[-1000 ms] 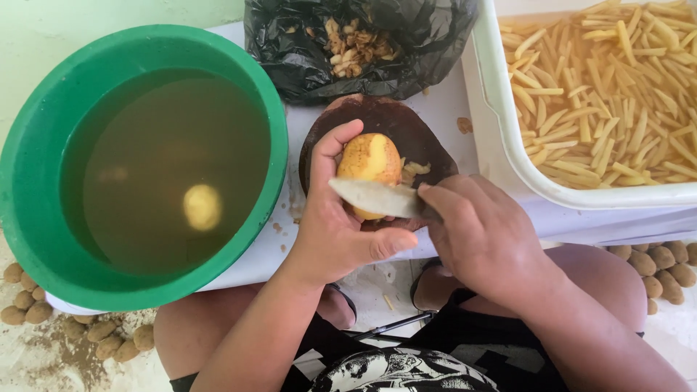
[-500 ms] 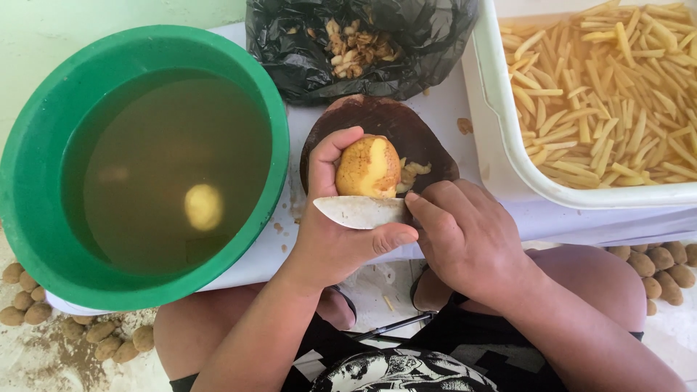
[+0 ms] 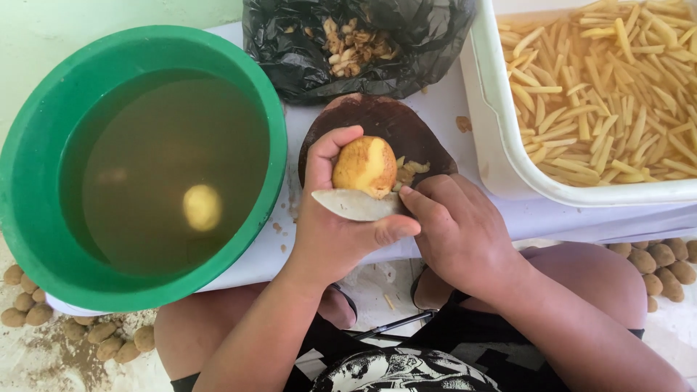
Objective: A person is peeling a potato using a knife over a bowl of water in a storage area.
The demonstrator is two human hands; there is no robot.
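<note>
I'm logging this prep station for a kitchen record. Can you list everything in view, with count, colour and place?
Basin: one, green, left, filled with murky water.
Peeled potato: one, pale yellow, in the basin water.
Bag: one, black, top centre, holding brown peelings.
Board: one, dark brown, round, centre, a few peelings on it.
Tray: one, white, right, full of pale yellow potato sticks.
Unpeeled potatoes: many, brown, on the ground at both lower edges.
Held potato: one, yellow-brown, partly peeled, over the board.
Knife: one, pale blade, against the held potato.
Left hand: grips the held potato.
Right hand: holds the knife.
</note>
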